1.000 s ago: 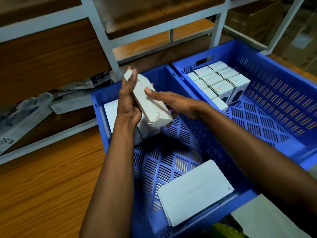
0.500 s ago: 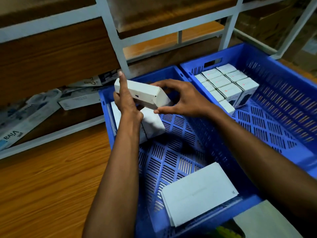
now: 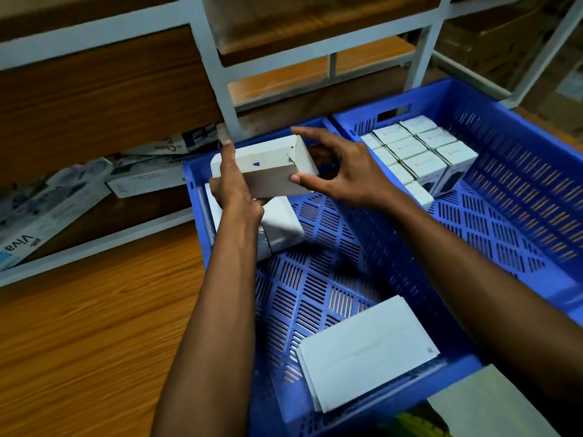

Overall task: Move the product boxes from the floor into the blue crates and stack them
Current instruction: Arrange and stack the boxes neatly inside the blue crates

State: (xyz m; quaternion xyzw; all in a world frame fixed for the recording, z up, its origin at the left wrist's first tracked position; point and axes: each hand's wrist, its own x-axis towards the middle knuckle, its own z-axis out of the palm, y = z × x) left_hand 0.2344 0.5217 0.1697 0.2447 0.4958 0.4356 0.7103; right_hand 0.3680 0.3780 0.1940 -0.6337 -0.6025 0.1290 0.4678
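A white product box [image 3: 268,168] is held level over the far end of the near blue crate [image 3: 315,279]. My left hand [image 3: 235,187] grips its left end, and my right hand [image 3: 340,171] pinches its right end between thumb and fingers. Under it, white boxes [image 3: 280,225] lie in the crate's far left corner, partly hidden by my left arm. A flat white box [image 3: 366,351] rests at the crate's near end. The second blue crate [image 3: 511,184] to the right holds several small white boxes [image 3: 416,156] packed in rows at its far left.
A white metal shelf frame [image 3: 217,89] with wooden boards stands behind the crates. Printed cartons [image 3: 56,200] lie on its lowest level at the left. Wood-grain floor [image 3: 79,342] runs along the left. Another white box [image 3: 485,405] shows at the bottom right.
The box has turned from tilted on end to lying level, and now sits a little lower over the boxes in the crate's corner. Both hands stayed on it.
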